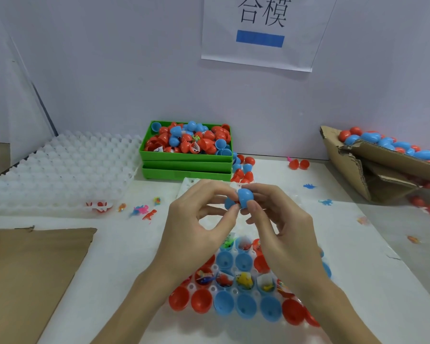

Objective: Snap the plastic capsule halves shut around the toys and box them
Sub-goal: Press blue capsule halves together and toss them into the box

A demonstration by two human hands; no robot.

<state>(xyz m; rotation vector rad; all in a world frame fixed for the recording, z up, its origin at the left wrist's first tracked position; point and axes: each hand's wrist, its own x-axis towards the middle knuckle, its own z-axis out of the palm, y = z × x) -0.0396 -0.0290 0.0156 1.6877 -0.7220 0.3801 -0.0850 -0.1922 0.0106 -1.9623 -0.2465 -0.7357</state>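
Both my hands are raised over the white holder tray (191, 285), which carries red and blue capsule halves, some with small toys inside. My right hand (281, 219) pinches a blue capsule half (245, 196). My left hand (196, 217) pinches a second blue capsule half (229, 203) against it, and a bit of red shows between the two. A cardboard box (372, 160) at the right holds several closed red and blue capsules.
Stacked green bins (186, 167) at the back hold loose capsule halves. A stack of white trays (60, 170) lies at the left, with a cardboard sheet (30, 274) in front. Loose toy dinosaurs (147, 212) and red capsules (299, 164) are scattered on the table.
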